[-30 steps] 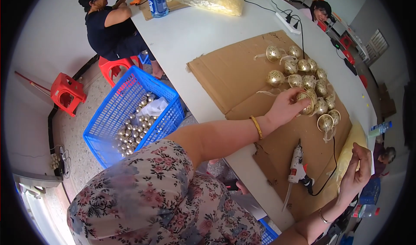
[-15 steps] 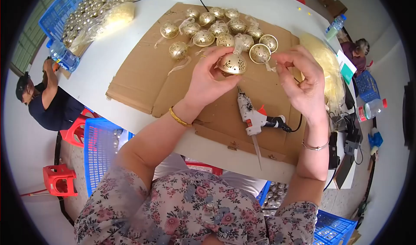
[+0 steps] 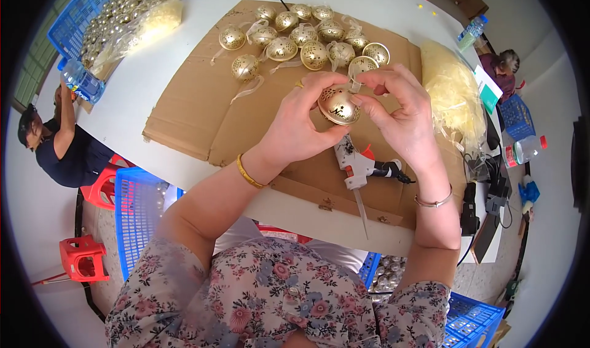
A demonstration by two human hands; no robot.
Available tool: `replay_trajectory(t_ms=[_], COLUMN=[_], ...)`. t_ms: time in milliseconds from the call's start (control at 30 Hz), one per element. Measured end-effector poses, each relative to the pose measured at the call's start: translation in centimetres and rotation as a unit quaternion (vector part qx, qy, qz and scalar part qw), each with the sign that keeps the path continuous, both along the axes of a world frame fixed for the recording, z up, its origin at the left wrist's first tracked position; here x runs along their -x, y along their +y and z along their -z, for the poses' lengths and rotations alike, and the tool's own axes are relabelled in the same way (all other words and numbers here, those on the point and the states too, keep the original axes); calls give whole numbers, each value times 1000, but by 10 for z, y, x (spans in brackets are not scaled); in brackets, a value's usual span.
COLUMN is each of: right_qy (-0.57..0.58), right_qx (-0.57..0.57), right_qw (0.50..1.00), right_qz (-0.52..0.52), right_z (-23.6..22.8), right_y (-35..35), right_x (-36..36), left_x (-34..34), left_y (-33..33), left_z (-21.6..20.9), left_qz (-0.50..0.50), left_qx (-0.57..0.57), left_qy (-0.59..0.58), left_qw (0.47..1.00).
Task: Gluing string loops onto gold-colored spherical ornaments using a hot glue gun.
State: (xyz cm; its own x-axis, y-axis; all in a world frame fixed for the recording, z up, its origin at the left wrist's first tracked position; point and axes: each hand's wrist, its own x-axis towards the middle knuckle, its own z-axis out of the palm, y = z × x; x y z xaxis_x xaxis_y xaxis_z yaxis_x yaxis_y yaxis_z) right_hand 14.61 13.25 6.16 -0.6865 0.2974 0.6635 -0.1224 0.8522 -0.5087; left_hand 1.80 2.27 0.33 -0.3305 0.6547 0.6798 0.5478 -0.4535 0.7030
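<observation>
My left hand (image 3: pixel 301 122) grips a gold ball ornament (image 3: pixel 339 106) with cut-out holes and dark lettering, held above the cardboard between thumb and fingers. At the ball's top, my right hand (image 3: pixel 402 109) pinches its short sheer ribbon, thumb against the upper side; the fingers partly hide the ribbon. Just below the hands lies a white hot glue gun (image 3: pixel 355 166) with a dark, crusted nozzle. Beyond them, several similar gold ornaments (image 3: pixel 282 48) with ribbons rest on the cardboard sheet (image 3: pixel 190 111). One open half-shell (image 3: pixel 376 53) faces up near my right fingers.
A plastic bag of pale yellow glue sticks (image 3: pixel 452 87) lies on the right, by cables and a black adapter (image 3: pixel 496 201). At far left are a blue basket (image 3: pixel 92 16) of gold balls and a water bottle (image 3: pixel 82 80). Two other people sit around the white table (image 3: pixel 166 154).
My right hand has moved left and in to the ornament, taking hold of its ribbon. The ornament has tilted and shifted slightly right. The head view has shifted a little.
</observation>
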Motion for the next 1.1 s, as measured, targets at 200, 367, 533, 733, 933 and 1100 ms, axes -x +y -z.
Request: replay_trajectory(t_ms=[200, 367, 533, 733, 933, 1100], right_qy=[9, -16, -14, -8, -5, 7], right_qx=[-66, 70, 274, 395, 407, 403], right_qw=[998, 997, 960, 913, 906, 906], right_qz=[-8, -7, -49, -103, -120, -128], right_z=[3, -1, 3, 2, 1, -2], right_y=[3, 4, 11, 12, 9, 4], right_x=[2, -3, -2, 0, 0, -3], left_x=[2, 4, 3, 5, 6, 7], left_y=[-1, -2, -6, -6, -3, -3], left_z=[1, -3, -8, -11, -1, -3], left_qz=[0, -25, -34, -18, -12, -22], left_qx=[9, 21, 52, 66, 48, 55], left_qy=[-1, 47, 59, 30, 8, 69], left_qw=[1000, 998, 996, 997, 999, 996])
